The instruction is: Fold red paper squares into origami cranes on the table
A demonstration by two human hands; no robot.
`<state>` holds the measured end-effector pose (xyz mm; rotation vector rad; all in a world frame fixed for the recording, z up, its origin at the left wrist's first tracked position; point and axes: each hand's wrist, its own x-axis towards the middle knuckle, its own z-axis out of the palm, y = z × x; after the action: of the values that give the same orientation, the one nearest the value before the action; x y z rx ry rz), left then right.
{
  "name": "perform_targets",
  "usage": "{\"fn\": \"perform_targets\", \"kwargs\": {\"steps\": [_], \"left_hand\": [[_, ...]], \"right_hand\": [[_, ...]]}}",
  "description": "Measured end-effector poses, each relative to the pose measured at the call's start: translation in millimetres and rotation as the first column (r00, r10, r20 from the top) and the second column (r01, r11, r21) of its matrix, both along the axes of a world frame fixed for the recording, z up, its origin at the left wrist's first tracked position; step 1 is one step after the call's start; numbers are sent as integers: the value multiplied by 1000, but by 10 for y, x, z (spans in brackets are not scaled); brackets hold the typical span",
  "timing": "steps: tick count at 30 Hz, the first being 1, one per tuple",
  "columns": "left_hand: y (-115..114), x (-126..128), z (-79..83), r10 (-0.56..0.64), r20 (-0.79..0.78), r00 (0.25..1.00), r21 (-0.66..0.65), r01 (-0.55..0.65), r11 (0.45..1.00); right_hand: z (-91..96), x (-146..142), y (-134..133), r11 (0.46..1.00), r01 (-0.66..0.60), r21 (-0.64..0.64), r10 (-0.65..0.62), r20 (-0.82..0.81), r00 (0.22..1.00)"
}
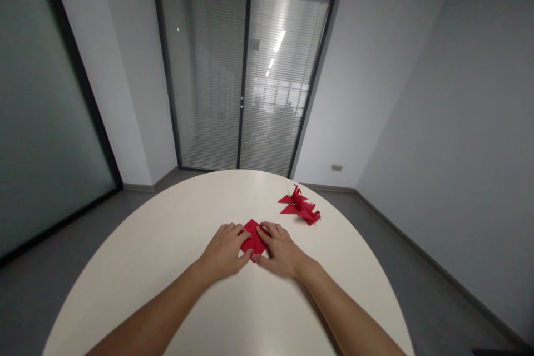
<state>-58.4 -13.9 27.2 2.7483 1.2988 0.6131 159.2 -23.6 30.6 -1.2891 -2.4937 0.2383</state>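
Note:
A small diamond of red folded paper (pixel 252 238) lies flat on the white round table, one corner pointing away from me. My left hand (pixel 225 250) holds its left side, fingertips on top and thumb at the near corner. From the other side, my right hand (pixel 280 249) grips the right edge, with its thumb also by the near corner. The fingers of both hands are bent and partly cover the paper. Farther back on the right sit red paper cranes (pixel 299 206), bunched close together with pointed wings and thin necks.
The round white table (pixel 200 200) fills the lower middle, its curved edge falling off to grey floor. Behind it stands a glass partition with blinds (pixel 242 78). A frosted glass panel (pixel 45 122) is at left, and a wall socket (pixel 336 167) sits low on the back wall.

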Motion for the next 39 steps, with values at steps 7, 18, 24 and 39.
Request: {"fn": "perform_targets", "kwargs": {"steps": [7,18,24,39], "left_hand": [[47,-33,-112,-69,79,994,2,69,998],[73,-59,-182,-24,41,999,1,24,1000],[37,-123,-77,-56,18,998,-4,56,998],[-2,-176,-60,-86,-9,996,-75,85,994]], "right_hand": [[-10,50,59,995,-103,-1,103,-22,994],[67,26,56,980,-190,57,193,-72,978],[73,52,67,980,-194,54,196,-36,980],[-7,118,104,985,-157,76,156,22,988]]}}
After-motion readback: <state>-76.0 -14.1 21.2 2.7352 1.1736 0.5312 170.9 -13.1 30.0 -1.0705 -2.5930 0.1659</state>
